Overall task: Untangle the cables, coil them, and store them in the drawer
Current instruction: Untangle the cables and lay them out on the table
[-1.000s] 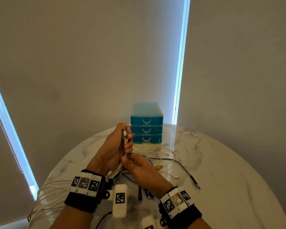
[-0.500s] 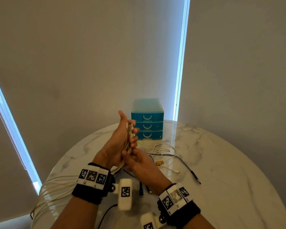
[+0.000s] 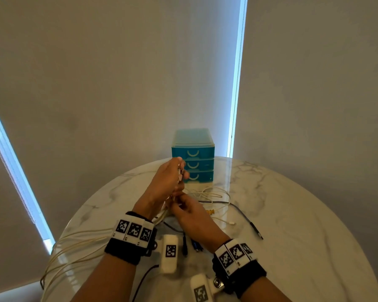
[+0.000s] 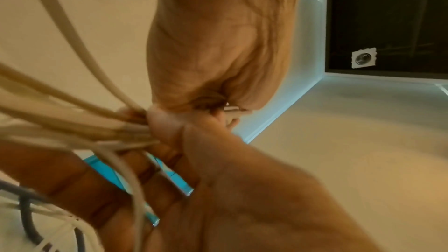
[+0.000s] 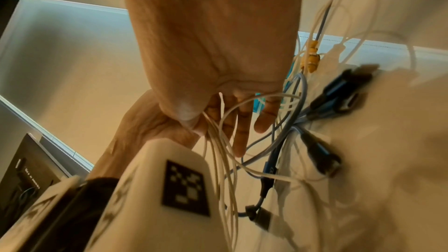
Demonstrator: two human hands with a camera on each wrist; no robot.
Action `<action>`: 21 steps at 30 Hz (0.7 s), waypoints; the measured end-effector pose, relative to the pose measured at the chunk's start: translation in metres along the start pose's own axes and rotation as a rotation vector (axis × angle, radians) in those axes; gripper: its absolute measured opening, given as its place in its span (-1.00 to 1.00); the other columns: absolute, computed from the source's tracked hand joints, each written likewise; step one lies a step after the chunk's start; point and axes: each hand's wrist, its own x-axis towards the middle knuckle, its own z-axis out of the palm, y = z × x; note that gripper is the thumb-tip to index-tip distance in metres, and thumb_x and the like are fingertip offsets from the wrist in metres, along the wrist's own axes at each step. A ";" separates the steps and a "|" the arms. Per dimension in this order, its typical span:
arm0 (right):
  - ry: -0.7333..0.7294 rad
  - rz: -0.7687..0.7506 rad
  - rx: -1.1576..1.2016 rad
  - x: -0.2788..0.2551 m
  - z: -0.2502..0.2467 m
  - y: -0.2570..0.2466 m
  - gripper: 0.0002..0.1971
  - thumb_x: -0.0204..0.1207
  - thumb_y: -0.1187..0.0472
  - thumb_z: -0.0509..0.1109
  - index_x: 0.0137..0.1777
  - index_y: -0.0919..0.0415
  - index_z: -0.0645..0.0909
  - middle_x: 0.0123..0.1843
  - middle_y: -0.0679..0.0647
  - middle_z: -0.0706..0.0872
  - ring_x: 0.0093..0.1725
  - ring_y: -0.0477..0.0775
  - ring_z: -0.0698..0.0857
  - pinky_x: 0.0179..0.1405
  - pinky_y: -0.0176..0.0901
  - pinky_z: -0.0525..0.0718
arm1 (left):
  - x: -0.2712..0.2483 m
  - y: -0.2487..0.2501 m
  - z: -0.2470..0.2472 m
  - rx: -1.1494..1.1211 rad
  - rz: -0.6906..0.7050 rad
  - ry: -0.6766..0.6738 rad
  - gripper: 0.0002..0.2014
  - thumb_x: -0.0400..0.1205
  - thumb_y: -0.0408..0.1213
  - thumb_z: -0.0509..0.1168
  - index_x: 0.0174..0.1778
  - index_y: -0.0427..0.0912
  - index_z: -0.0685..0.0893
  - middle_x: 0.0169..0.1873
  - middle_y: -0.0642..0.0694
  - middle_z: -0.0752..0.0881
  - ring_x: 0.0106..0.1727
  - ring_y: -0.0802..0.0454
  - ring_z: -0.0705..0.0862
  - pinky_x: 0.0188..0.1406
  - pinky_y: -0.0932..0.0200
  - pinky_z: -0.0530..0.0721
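My left hand point(image 3: 172, 177) is raised above the table and grips a bundle of white cable point(image 4: 97, 127) in its fist; a white plug point(image 3: 180, 174) sticks out by its fingers. The rest of that cable hangs in long loops point(image 3: 74, 247) off the table's left edge. Just below, my right hand point(image 3: 181, 204) pinches strands of the same white cable point(image 5: 218, 150) between thumb and fingers point(image 5: 242, 131). The teal three-drawer unit point(image 3: 192, 158) stands behind the hands, all drawers closed.
On the round marble table point(image 3: 303, 225) lie a loose white cable point(image 3: 214, 194), a dark grey cable point(image 3: 247, 219) with a black plug, a yellow connector point(image 3: 211, 212) and blue and black plugs point(image 3: 195, 247) near my right wrist. Window blinds surround the table.
The left hand has lifted the cable bundle up and away from me, toward the drawer unit. The right hand has followed close beneath it, still holding the cable.
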 end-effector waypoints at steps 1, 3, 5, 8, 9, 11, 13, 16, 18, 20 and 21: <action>-0.024 -0.025 -0.045 0.000 -0.001 -0.001 -0.77 0.81 -0.08 0.33 0.36 -0.11 0.69 0.22 -0.12 0.83 0.24 -0.09 0.79 0.41 0.12 0.76 | 0.000 0.001 -0.002 -0.026 0.022 0.037 -0.70 0.89 -0.09 0.00 -0.11 -0.06 0.48 -0.39 -0.07 0.53 -0.50 0.07 0.31 -0.58 0.21 0.27; -0.131 -0.006 -0.082 -0.002 -0.007 -0.004 -0.68 0.75 -0.12 0.44 0.44 -0.12 0.61 0.28 -0.13 0.80 0.28 -0.13 0.77 0.41 0.05 0.77 | 0.000 0.005 -0.011 -0.051 0.111 0.161 -0.64 0.88 -0.05 0.01 -0.24 0.02 0.44 -0.47 0.02 0.41 -0.48 0.08 0.27 -0.56 0.19 0.23; -0.271 0.084 -0.093 -0.006 -0.017 -0.005 -0.48 0.62 -0.11 0.60 0.51 -0.11 0.54 0.32 -0.10 0.80 0.31 -0.12 0.78 0.38 -0.04 0.77 | 0.000 0.012 -0.025 -0.076 0.200 0.269 -0.61 0.86 0.02 0.05 -0.32 0.07 0.41 -0.50 0.05 0.38 -0.49 0.10 0.25 -0.57 0.19 0.21; -0.312 0.027 -0.295 -0.006 -0.037 -0.002 -0.61 0.57 0.06 0.67 0.36 -0.11 0.71 0.17 -0.11 0.85 0.18 -0.14 0.81 0.32 -0.13 0.78 | 0.000 0.020 -0.042 -0.146 0.272 0.357 -0.57 0.79 0.17 0.21 -0.35 0.08 0.42 -0.47 0.03 0.37 -0.48 0.09 0.23 -0.57 0.18 0.22; -0.255 -0.001 -0.326 -0.003 -0.045 0.000 -0.71 0.57 0.10 0.66 0.26 -0.12 0.78 0.13 -0.14 0.87 0.16 -0.17 0.81 0.33 -0.12 0.78 | 0.000 0.019 -0.045 -0.133 0.283 0.380 -0.59 0.76 0.21 0.28 -0.33 0.09 0.46 -0.45 0.04 0.40 -0.47 0.10 0.25 -0.55 0.19 0.25; -0.034 -0.008 -0.256 0.003 -0.060 0.008 -0.81 0.58 0.14 0.63 0.13 -0.14 0.83 0.07 -0.13 0.87 0.14 -0.14 0.83 0.30 -0.03 0.80 | 0.001 0.013 -0.047 -0.088 0.293 0.402 -0.64 0.68 0.24 0.42 -0.17 0.05 0.55 -0.36 0.06 0.48 -0.43 0.13 0.32 -0.49 0.20 0.34; 0.302 0.027 -0.096 0.006 -0.076 0.014 -0.80 0.62 0.20 0.59 0.14 -0.12 0.76 0.03 -0.06 0.85 0.11 0.07 0.86 0.14 0.05 0.86 | 0.004 0.002 -0.046 -0.051 0.282 0.353 -0.65 0.61 0.15 0.54 -0.04 0.02 0.59 -0.29 0.09 0.52 -0.38 0.15 0.39 -0.41 0.18 0.40; 0.430 0.064 0.048 0.004 -0.093 0.016 -0.68 0.62 0.26 0.62 0.29 0.01 0.66 0.11 0.03 0.81 0.06 0.08 0.84 -0.12 -0.16 0.80 | 0.006 -0.010 -0.039 0.086 0.226 0.226 -0.71 0.65 -0.10 0.59 0.11 -0.07 0.63 -0.23 0.09 0.64 -0.45 0.31 0.54 -0.44 0.31 0.50; 0.371 0.100 0.100 0.003 -0.098 0.014 -0.52 0.55 0.31 0.67 0.40 0.08 0.62 0.21 0.04 0.78 0.08 -0.02 0.81 -0.18 -0.32 0.72 | 0.008 -0.018 -0.032 0.156 0.167 0.164 -0.74 0.68 -0.16 0.58 0.16 -0.12 0.69 -0.24 0.08 0.68 -0.51 0.33 0.57 -0.53 0.35 0.48; 0.349 0.112 0.150 0.003 -0.102 0.014 -0.40 0.51 0.44 0.65 0.50 0.09 0.57 0.32 0.03 0.71 0.19 0.01 0.77 -0.13 -0.35 0.70 | 0.010 -0.026 -0.029 0.214 0.077 0.113 -0.76 0.69 -0.08 0.56 0.14 -0.11 0.76 -0.25 0.06 0.68 -0.50 0.26 0.51 -0.54 0.28 0.43; 0.361 0.106 0.168 0.003 -0.104 0.012 -0.37 0.51 0.50 0.61 0.52 0.08 0.57 0.34 0.02 0.69 0.25 0.03 0.75 -0.13 -0.35 0.69 | 0.009 -0.030 -0.028 0.242 0.019 0.069 -0.75 0.69 -0.02 0.55 0.14 -0.10 0.79 -0.25 0.03 0.69 -0.46 0.20 0.49 -0.52 0.26 0.42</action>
